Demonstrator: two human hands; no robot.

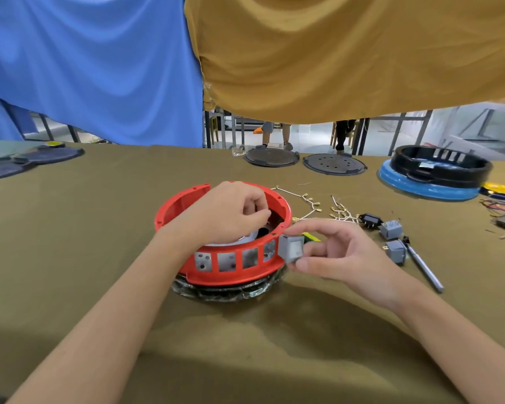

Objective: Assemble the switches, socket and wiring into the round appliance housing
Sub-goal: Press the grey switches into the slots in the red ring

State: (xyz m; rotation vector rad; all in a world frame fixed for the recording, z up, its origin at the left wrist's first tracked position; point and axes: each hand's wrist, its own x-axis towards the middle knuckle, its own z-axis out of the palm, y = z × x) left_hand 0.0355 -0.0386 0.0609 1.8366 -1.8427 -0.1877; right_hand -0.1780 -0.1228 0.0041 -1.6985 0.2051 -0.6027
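Fingers of my right hand [341,258] pinch a grey switch [290,248] beside the red housing [231,269] window, ready to push in; my left hand [228,214], curled inside, braces the housing on the tabletop [70,243].

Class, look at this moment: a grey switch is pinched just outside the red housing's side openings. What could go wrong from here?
1. The right hand pinches the grey switch only by its edges, beside the red housing; it might tilt or jam on entering an opening.
2. The left hand reaches inside the housing, so its fingers could be caught by the incoming switch.
3. The loose wiring nearby could snag.
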